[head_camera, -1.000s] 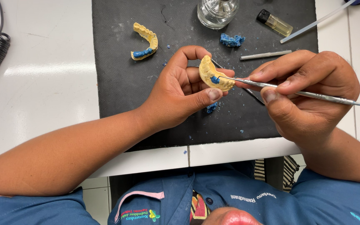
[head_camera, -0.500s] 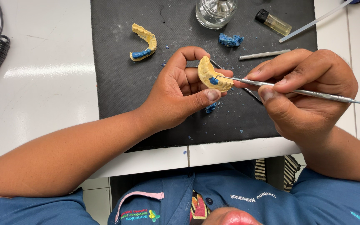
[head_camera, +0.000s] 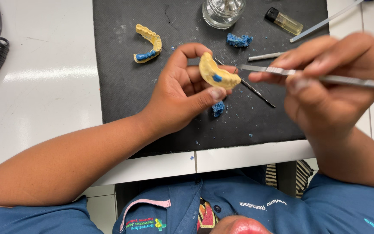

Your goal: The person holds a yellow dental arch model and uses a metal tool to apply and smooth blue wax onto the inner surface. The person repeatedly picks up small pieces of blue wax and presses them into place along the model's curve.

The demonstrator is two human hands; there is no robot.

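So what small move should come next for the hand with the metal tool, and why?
Probably bring the metal tool tip down to the blue wax on the yellow dental cast. The right hand holds it just beside the cast, which the left hand presents.

yellow dental cast (head_camera: 218, 74): blue wax spot, held above mat | metal wax tool (head_camera: 317, 78): level, tip just beside cast

Bright overhead light; glare streaks the white table (head_camera: 44, 73) by my left arm. My right hand (head_camera: 325, 86) is motion-blurred.
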